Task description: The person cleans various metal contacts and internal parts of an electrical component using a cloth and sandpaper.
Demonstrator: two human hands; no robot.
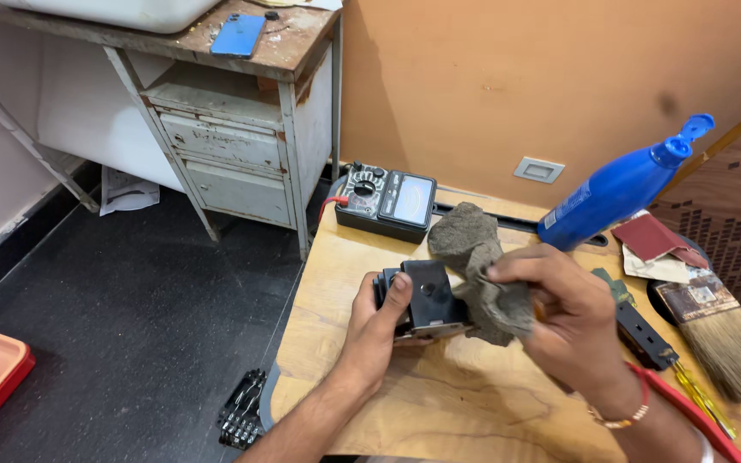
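Left grip (pixel 379 317) on black part (pixel 426 296), right grip (pixel 563 313) on rag (pixel 473 257)

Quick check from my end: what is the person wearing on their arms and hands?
Both forearms are bare, with no gloves or long sleeves in view. The left hand wears nothing visible. The right hand has a thin red thread around the wrist and a gold-coloured chain bracelet just below it. A bit of white fabric shows at the bottom edge near the right arm.

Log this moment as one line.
left hand: holds black box part | right hand: presses grey cloth on it | wooden table | nearby: analog meter, blue bottle, brush
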